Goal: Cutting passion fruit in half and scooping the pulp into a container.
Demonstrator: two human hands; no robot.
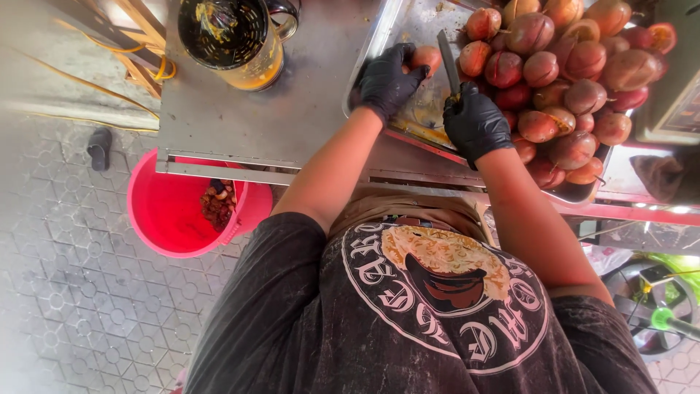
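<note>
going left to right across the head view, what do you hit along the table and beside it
red bucket → strainer jug → left hand holding a fruit → knife → right hand → pile of fruit on the metal tray

No clear packages, signs or stuck-on labels anywhere on the worktop (pixel 292 109). At the far right edge, just beside the pile of red-brown fruit (pixel 569 80), a grey box (pixel 667 80) with a small dark panel (pixel 687 120) on its near side. Maybe a little screen, with reddish marks, but cut off and too blurry to tell. Lower down on the right, under the worktop, something white and crinkly (pixel 605 257), maybe a bag; too little showing to be sure.
</note>
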